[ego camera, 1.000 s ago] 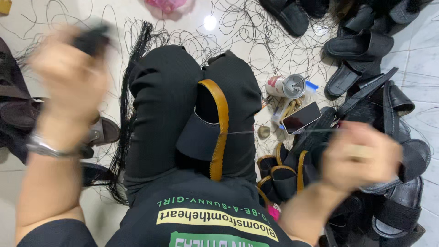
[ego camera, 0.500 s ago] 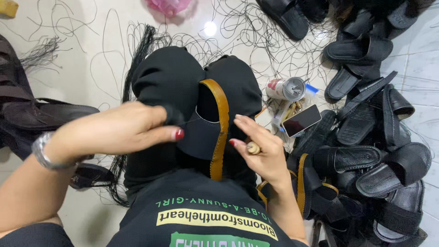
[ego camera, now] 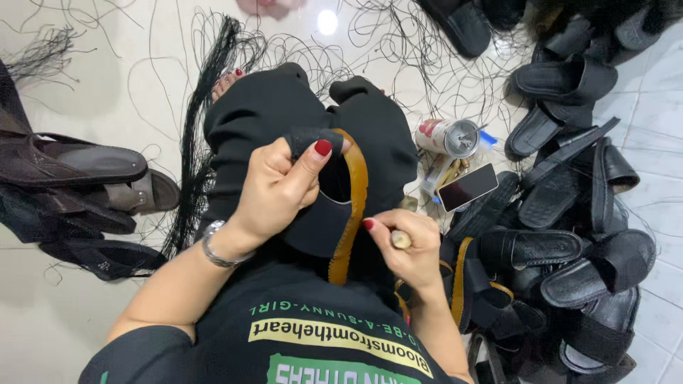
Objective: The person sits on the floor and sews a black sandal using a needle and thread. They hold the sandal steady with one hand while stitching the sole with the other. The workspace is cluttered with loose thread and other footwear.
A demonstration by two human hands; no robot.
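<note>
A pale tiled floor (ego camera: 85,320) fills the frame and is strewn with loose black threads (ego camera: 398,50), densest across the upper centre. A seated person's black-trousered legs (ego camera: 263,121) occupy the middle of the frame, and a black printed shirt (ego camera: 313,341) fills the lower centre.

A heap of black sandals (ego camera: 569,235) is spread down the right side of the frame, from the upper right corner to the lower right. A smaller stack of brown sandals (ego camera: 78,171) lies at the left edge. A thick bundle of black thread (ego camera: 199,156) runs from the upper centre down along the left side of the legs.

A black sandal with a tan leather edge (ego camera: 334,213) is held on the lap at the centre of the frame. The left hand (ego camera: 281,185) is clamped on the sandal's black upper strap, with the thumb pressed on top of the strap and the fingers curled around it. A metal bracelet (ego camera: 213,245) is worn on the left wrist.

The right hand (ego camera: 405,245) is located just right of the sandal, touching its tan edge. Its fingers are drawn together around a small pale handle (ego camera: 400,240); the working end of this tool is hidden.

A small round can (ego camera: 448,136) lies on the floor right of the knees, and a dark-screened phone (ego camera: 467,187) lies just below it, near the black sandals.
</note>
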